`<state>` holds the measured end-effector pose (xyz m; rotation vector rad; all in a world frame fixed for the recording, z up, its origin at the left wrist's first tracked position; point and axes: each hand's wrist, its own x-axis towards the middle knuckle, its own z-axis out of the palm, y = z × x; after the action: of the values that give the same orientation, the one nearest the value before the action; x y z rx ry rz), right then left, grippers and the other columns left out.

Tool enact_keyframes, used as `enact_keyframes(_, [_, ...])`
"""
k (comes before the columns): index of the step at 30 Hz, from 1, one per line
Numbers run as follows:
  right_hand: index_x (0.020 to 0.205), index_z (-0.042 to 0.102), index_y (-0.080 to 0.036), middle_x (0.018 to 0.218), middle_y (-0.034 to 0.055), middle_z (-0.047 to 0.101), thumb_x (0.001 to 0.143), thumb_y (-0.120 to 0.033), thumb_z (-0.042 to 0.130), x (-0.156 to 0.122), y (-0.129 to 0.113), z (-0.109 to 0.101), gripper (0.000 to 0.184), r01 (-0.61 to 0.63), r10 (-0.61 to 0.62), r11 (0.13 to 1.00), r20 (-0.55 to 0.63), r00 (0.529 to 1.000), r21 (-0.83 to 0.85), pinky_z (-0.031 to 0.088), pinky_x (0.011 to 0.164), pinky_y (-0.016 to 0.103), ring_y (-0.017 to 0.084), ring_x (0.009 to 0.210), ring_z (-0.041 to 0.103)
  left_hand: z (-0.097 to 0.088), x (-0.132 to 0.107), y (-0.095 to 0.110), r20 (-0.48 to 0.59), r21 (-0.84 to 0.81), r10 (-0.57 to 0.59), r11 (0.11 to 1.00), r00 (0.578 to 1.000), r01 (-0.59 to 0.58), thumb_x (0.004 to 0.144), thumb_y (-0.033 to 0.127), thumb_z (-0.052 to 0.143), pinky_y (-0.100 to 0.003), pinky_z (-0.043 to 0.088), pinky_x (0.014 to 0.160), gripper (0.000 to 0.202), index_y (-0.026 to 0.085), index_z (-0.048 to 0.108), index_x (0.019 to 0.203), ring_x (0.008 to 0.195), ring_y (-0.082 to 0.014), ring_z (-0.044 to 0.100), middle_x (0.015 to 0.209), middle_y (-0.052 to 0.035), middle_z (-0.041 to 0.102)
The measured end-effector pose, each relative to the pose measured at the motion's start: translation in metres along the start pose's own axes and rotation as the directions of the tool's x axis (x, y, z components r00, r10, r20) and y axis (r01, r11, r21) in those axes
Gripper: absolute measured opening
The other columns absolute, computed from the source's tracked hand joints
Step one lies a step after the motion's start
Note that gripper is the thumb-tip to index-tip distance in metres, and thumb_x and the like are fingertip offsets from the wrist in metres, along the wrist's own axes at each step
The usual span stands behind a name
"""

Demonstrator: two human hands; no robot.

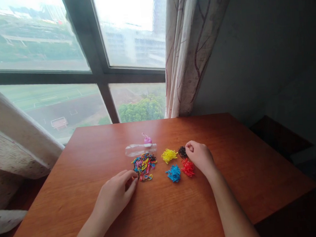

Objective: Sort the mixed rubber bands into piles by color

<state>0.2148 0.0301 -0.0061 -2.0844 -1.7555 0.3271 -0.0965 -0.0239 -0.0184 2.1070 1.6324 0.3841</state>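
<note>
Taking the mixed pile of bands (144, 166) as the mark: just behind it a clear bottle (140, 149) lies on its side, with a small pink piece (147, 138) beyond, so the straight way in from the far edge is blocked. To the pile's right sit a yellow heap (169, 155), a black heap (181, 152), a red heap (188, 167) and a blue heap (174, 173), with only narrow strips of bare wood between them. The right hand (200, 157) closes off the outer side of the black and red heaps. The left hand (114, 195) lies at the pile's near-left edge, seemingly touching it. Left of the pile, and far behind the bottle, the table (89, 149) lies bare and wide.
</note>
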Motion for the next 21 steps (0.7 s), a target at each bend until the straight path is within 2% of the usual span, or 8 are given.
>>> enact_keyframes(5, [0.076, 0.067, -0.022, 0.060, -0.0028, 0.062, 0.087, -0.022, 0.057, -0.009, -0.009, -0.005, 0.015, 0.033, -0.032, 0.999, -0.018, 0.999, 0.016, 0.028, 0.051, 0.023, 0.011, 0.055, 0.054, 0.000, -0.001, 0.001, -0.015, -0.006, 0.012, 1.000, 1.000, -0.012, 0.091, 0.035, 0.044, -0.025, 0.041, 0.065, 0.023, 0.026, 0.066, 0.091, 0.075, -0.0177, 0.062, 0.084, -0.0001, 0.069])
enact_keyframes(9, [0.078, 0.066, -0.022, 0.059, -0.0045, 0.060, 0.084, -0.016, 0.058, -0.031, -0.029, 0.001, 0.011, 0.116, -0.116, 0.991, 0.000, 0.993, 0.069, 0.031, 0.055, 0.022, 0.012, 0.056, 0.055, 0.000, -0.002, 0.001, -0.016, -0.001, 0.012, 1.000, 1.000, -0.012, 0.091, 0.033, 0.044, -0.025, 0.041, 0.066, 0.023, 0.026, 0.066, 0.092, 0.076, -0.0180, 0.062, 0.084, -0.0005, 0.068])
enact_keyframes(16, [0.082, 0.066, -0.023, 0.064, -0.0051, 0.065, 0.084, -0.013, 0.059, -0.092, -0.067, 0.037, 0.013, 0.242, -0.268, 0.958, 0.179, 0.947, 0.155, 0.032, 0.056, 0.021, 0.012, 0.057, 0.059, 0.004, -0.001, 0.000, -0.030, -0.020, 0.048, 0.999, 0.998, -0.048, 0.091, 0.030, 0.045, -0.025, 0.043, 0.068, 0.021, 0.024, 0.065, 0.092, 0.074, -0.0170, 0.061, 0.084, -0.0012, 0.067])
enact_keyframes(21, [0.086, 0.063, -0.024, 0.073, -0.0040, 0.068, 0.085, -0.011, 0.058, -0.114, -0.075, 0.060, 0.013, 0.305, -0.328, 0.941, 0.173, 0.928, 0.149, 0.031, 0.058, 0.023, 0.013, 0.066, 0.063, 0.006, -0.002, 0.003, -0.025, -0.013, 0.077, 0.997, 0.997, -0.077, 0.090, 0.027, 0.045, -0.024, 0.042, 0.066, 0.019, 0.024, 0.064, 0.093, 0.074, -0.0160, 0.061, 0.083, -0.0002, 0.066])
